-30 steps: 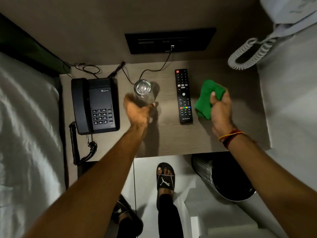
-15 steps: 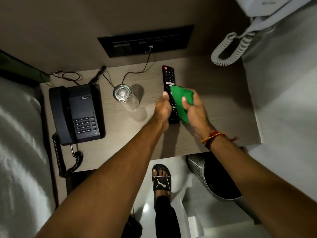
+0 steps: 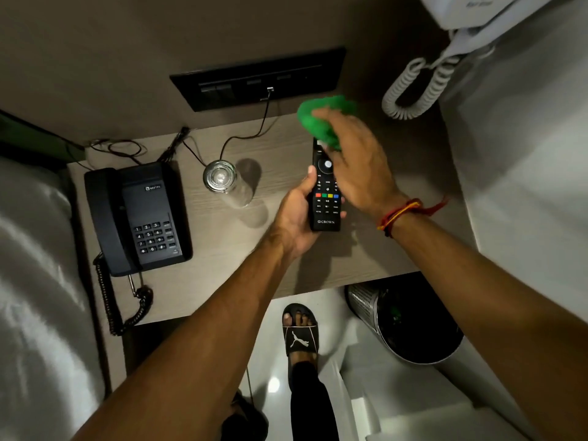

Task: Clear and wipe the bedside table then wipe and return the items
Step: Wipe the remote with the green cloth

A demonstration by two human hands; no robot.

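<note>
- Head view looks straight down, and the green cloth point(image 3: 321, 122) is a blur; the right hand point(image 3: 356, 167) is bunched around it, and it covers the top end of the remote point(image 3: 326, 198), so those upper buttons are hidden.
- Left hand point(image 3: 297, 214) is wrapped round the remote's lower half, thumb on its left edge, fingertips just peeking out on the right, holding it face up over the bedside table point(image 3: 203, 281).
- Readable print: "CROWN" at the remote's foot, "BEETEL" on the black telephone point(image 3: 136, 218). Writing on the white unit point(image 3: 477, 11) at top right is cut off.
- Drinking glass point(image 3: 224, 181) stands between telephone and remote, apart from both.
- Tabletop right of the hands lies bare up to the white wall; the telephone's coiled cord point(image 3: 117, 307) hangs over the front edge, and a mesh bin point(image 3: 366, 303) sits below that edge.
</note>
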